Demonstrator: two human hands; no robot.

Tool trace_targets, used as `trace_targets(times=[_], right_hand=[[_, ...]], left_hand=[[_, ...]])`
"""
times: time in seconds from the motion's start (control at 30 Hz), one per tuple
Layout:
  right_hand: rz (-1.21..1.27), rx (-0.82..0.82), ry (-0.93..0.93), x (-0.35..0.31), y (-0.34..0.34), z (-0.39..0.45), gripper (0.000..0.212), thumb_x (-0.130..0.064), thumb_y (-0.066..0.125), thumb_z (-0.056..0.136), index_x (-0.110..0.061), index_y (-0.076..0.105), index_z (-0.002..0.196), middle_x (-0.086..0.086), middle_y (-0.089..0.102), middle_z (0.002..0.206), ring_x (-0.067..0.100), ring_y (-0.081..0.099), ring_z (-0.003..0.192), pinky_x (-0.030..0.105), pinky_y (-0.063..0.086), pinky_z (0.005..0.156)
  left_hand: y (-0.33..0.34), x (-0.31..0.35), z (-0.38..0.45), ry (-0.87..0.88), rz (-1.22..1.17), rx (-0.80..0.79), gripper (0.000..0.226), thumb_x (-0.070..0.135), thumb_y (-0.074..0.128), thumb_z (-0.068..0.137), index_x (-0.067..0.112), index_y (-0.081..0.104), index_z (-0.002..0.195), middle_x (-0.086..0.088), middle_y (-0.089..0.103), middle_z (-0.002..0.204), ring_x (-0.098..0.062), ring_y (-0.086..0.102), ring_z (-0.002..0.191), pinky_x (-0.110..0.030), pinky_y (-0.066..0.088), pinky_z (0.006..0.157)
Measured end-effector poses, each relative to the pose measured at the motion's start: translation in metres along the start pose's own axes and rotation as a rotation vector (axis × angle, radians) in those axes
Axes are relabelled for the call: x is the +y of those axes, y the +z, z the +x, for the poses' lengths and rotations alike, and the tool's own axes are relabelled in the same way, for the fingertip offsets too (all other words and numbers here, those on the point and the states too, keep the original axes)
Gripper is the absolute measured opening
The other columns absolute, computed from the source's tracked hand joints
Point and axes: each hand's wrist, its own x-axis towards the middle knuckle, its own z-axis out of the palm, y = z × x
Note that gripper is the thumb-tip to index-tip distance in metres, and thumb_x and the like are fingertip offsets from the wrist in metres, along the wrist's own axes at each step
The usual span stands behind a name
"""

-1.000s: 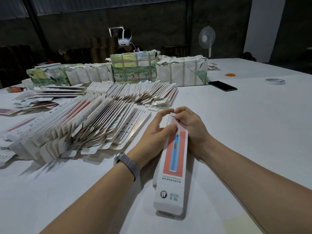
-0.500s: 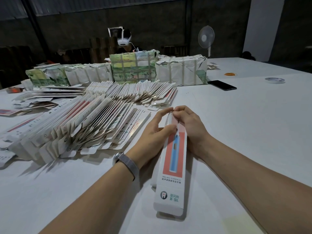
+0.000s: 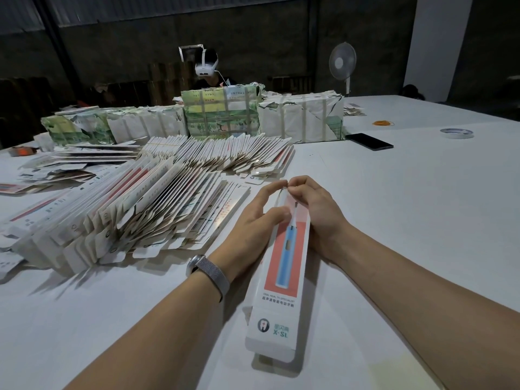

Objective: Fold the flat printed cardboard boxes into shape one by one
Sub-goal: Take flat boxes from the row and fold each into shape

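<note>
A long white cardboard box printed with a red panel and a blue toothbrush lies lengthwise on the white table, its near end toward me. My left hand holds its far left side, thumb on the top face. My right hand holds the far right side, and its curled fingers pinch the far end flap. To the left, two fanned rows of flat printed boxes lean on one another.
Wrapped bundles stand along the back, with a person in a white headset behind them. A black phone, a tape roll and orange rubber bands lie at the right. A standing fan is behind.
Both hands stay at the box's far end. The fingertips have drawn closer together over the end flap, and the box has shifted slightly.
</note>
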Motion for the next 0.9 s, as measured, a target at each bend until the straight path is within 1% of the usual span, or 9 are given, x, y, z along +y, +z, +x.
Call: trace_targets(times=[0.07,0.17,0.23,0.33,0.43,0.47,0.57,0.7,0.9], right_hand=[[-0.005,0.006,-0.006,0.001,0.000,0.000,0.033,-0.014,0.050,0.099,-0.027,0.061,0.071,0.003,0.061,0.070,0.018,0.062,0.059,0.030,0.055,0.058],[-0.010,0.008,-0.019,0.000,0.001,-0.001,0.026,-0.018,0.050,0.101,-0.023,0.061,0.077,0.003,0.059,0.070,0.018,0.062,0.060,0.031,0.055,0.060],[-0.025,0.010,-0.034,0.000,0.001,-0.001,0.025,-0.026,0.050,0.102,-0.021,0.062,0.080,0.003,0.059,0.069,0.018,0.063,0.060,0.031,0.057,0.061],[-0.047,0.032,-0.038,0.001,0.002,-0.001,0.025,-0.034,0.049,0.102,-0.017,0.061,0.088,0.004,0.061,0.071,0.018,0.065,0.062,0.033,0.057,0.065],[0.000,-0.001,-0.051,0.003,0.003,-0.001,0.008,-0.027,0.053,0.100,-0.020,0.057,0.101,0.005,0.065,0.079,0.020,0.065,0.069,0.036,0.055,0.070],[0.000,-0.020,-0.050,0.003,0.003,-0.001,0.009,-0.024,0.057,0.097,-0.022,0.055,0.105,0.006,0.067,0.081,0.022,0.065,0.070,0.036,0.056,0.069],[-0.007,-0.062,-0.045,0.005,0.003,0.000,0.025,-0.023,0.063,0.084,-0.027,0.053,0.107,0.011,0.068,0.086,0.024,0.065,0.068,0.037,0.056,0.067],[-0.027,-0.058,-0.058,0.006,0.002,0.000,0.019,-0.015,0.059,0.097,-0.029,0.052,0.108,0.014,0.066,0.089,0.021,0.066,0.065,0.035,0.057,0.064],[-0.040,-0.046,-0.067,0.010,0.000,0.002,0.020,-0.021,0.062,0.095,-0.032,0.049,0.105,0.012,0.069,0.081,0.023,0.068,0.060,0.033,0.056,0.057]], left_hand=[[0.001,-0.002,0.001,0.016,-0.004,0.007,0.049,0.037,0.052,0.086,0.039,0.047,0.135,-0.011,0.071,0.089,-0.022,0.071,0.074,-0.036,0.060,0.075],[0.002,-0.004,0.002,0.039,-0.019,0.009,0.046,0.038,0.051,0.086,0.040,0.047,0.132,-0.012,0.071,0.089,-0.022,0.071,0.073,-0.038,0.060,0.075],[0.002,-0.006,0.002,0.041,-0.040,0.005,0.043,0.038,0.051,0.087,0.042,0.047,0.130,-0.012,0.071,0.090,-0.024,0.071,0.073,-0.037,0.061,0.074],[0.003,-0.007,0.004,0.044,-0.096,0.035,0.039,0.037,0.051,0.087,0.043,0.049,0.125,-0.006,0.072,0.083,-0.022,0.071,0.070,-0.033,0.060,0.068],[0.005,-0.009,0.007,0.063,-0.169,0.106,0.037,0.034,0.051,0.086,0.040,0.050,0.123,-0.001,0.071,0.077,-0.016,0.068,0.065,-0.027,0.056,0.061],[0.005,-0.010,0.008,0.071,-0.192,0.130,0.037,0.033,0.051,0.086,0.038,0.050,0.123,-0.001,0.071,0.077,-0.016,0.068,0.063,-0.026,0.055,0.059],[0.004,-0.011,0.009,0.079,-0.225,0.169,0.036,0.034,0.051,0.087,0.034,0.049,0.123,0.000,0.071,0.078,-0.016,0.067,0.063,-0.026,0.053,0.058],[0.003,-0.012,0.009,0.076,-0.200,0.169,0.034,0.038,0.051,0.088,0.034,0.047,0.121,0.002,0.071,0.077,-0.016,0.068,0.062,-0.026,0.054,0.058],[0.002,-0.013,0.009,0.081,-0.185,0.158,0.029,0.041,0.051,0.088,0.039,0.046,0.117,0.001,0.072,0.075,-0.017,0.070,0.064,-0.028,0.056,0.060]])
